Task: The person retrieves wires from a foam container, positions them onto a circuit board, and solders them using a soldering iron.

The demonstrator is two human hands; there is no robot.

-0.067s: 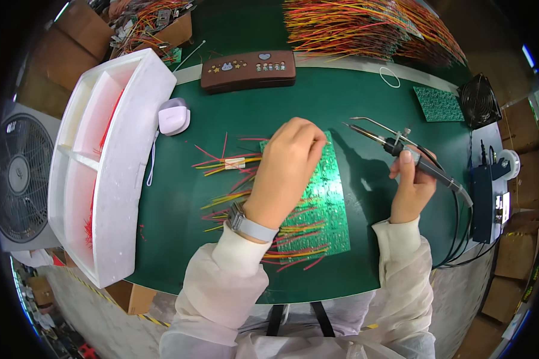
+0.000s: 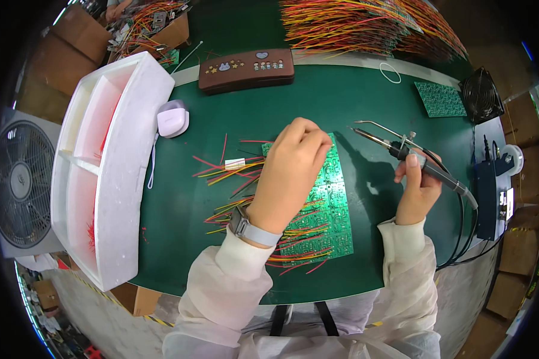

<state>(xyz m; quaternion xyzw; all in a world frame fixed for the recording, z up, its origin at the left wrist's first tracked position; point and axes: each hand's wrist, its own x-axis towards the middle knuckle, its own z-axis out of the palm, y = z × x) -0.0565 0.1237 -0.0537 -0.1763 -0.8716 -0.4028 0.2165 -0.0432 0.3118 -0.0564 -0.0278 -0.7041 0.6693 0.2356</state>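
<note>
My right hand (image 2: pixel 419 186) is closed round a soldering iron (image 2: pixel 438 172) with a thin curved metal guide tube along its side. The iron's tip points up and left, held off to the right of a green circuit board (image 2: pixel 334 206). Over the board's upper part is my left hand (image 2: pixel 290 170), fingers pinched together. Whatever lies between those fingertips is hidden. Red and yellow wires (image 2: pixel 305 233) stick out across the board's left and lower parts. A wire bundle with a white label (image 2: pixel 235 164) reaches out left of my left hand.
A white foam tray (image 2: pixel 117 239) with red wires stands left, near a lilac case (image 2: pixel 172 119). Behind are a brown pencil case (image 2: pixel 247 73) and heaped wires (image 2: pixel 347 27). At right sit another board (image 2: pixel 440 100), a small fan (image 2: pixel 481 96) and the blue soldering unit (image 2: pixel 488 200) with cables.
The whole view has shifted slightly. My right hand and the soldering iron sit a little farther right; my left hand stays pinched over the board.
</note>
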